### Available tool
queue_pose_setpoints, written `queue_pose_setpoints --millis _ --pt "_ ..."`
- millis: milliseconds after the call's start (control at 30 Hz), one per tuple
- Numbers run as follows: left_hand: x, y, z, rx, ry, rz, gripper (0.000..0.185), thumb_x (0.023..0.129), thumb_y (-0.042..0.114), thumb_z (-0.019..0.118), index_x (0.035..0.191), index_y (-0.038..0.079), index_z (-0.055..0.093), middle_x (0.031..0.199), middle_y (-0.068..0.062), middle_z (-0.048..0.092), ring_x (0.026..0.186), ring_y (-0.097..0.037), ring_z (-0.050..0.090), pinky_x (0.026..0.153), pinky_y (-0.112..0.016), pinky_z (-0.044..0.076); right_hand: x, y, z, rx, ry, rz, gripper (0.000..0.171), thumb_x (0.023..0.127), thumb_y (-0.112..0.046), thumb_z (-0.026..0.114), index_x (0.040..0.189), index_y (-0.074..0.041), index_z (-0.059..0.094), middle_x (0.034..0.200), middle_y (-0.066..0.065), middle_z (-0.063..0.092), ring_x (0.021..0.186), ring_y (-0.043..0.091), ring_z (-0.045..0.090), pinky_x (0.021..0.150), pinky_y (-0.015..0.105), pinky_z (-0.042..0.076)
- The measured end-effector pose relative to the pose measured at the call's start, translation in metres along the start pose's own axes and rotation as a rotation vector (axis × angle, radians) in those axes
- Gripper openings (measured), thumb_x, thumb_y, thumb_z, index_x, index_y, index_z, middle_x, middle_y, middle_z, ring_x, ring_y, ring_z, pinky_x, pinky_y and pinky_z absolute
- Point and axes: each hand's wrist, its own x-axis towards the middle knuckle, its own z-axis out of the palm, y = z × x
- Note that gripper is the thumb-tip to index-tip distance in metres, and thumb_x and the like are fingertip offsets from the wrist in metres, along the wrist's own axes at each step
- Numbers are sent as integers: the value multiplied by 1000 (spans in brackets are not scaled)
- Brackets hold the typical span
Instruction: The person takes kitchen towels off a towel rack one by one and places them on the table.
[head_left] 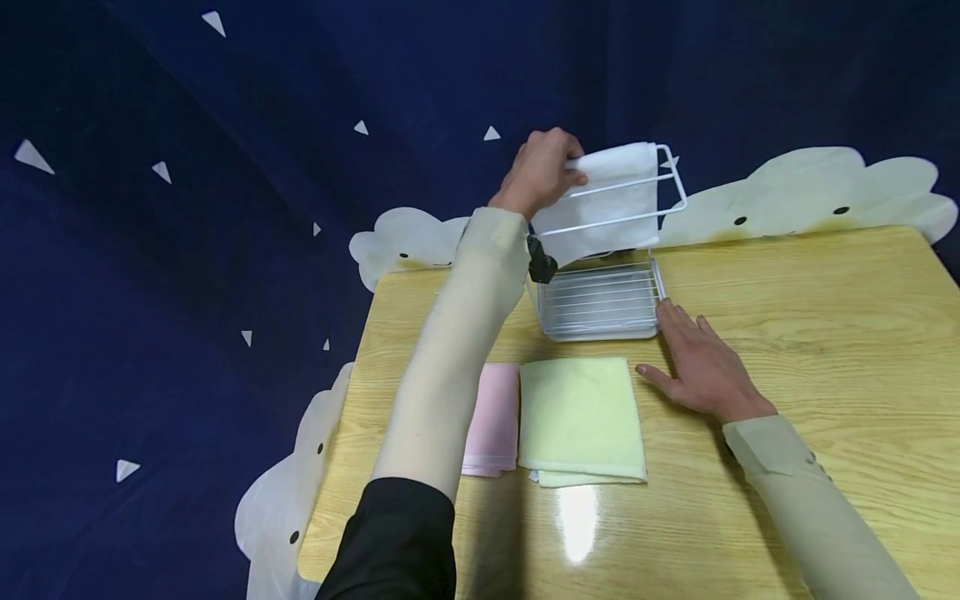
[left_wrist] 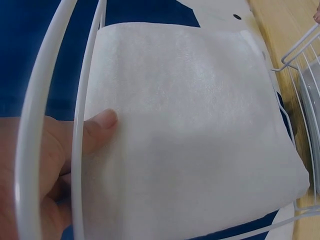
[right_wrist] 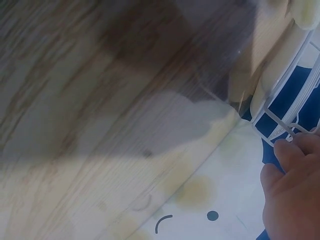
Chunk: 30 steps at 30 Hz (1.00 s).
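Upper centre of the frame, the left hand point(head_left: 542, 171) pinches the white towel point(head_left: 611, 200) draped over the rack point(head_left: 600, 304) rail — its length runs rightward from the grip. The right hand point(head_left: 701, 367) lies flat, seemingly touching the rack's corner.

Pink towel point(head_left: 495, 417): left part hidden behind left sleeve. Left hand point(head_left: 538, 171): fingertips hidden behind white towel point(head_left: 611, 200). Right hand point(right_wrist: 292, 192) cut off by right wrist view's edge; bench point(right_wrist: 100, 100) blurred there.
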Motion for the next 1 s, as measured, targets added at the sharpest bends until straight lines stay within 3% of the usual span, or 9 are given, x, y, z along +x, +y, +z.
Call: queue_pose_setpoints --millis 400,800,1000 --pt "0 2 -4 -29 -1 -47 23 94 27 70 114 17 77 118 4 70 96 -10 60 81 -25 46 1 -1 -2 3 11 -11 101 95 -57 58 159 1 8 165 21 11 148 40 19 118 54 14" --pt "-1 8 -15 18 105 31 23 95 30 68 111 17 78 117 5 71 95 -7 60 82 -21 46 1 0 -2 -4 -8 9 102 95 -58 58 160 0 5 165 20 10 150 38 16 119 52 11" --pt "-4 13 -23 17 118 37 22 98 28 65 114 16 76 116 4 70 93 -9 58 81 -22 45 2 0 -2 -6 -17 12 102 95 -58 58 160 1 5 165 21 10 149 39 16 118 54 13"
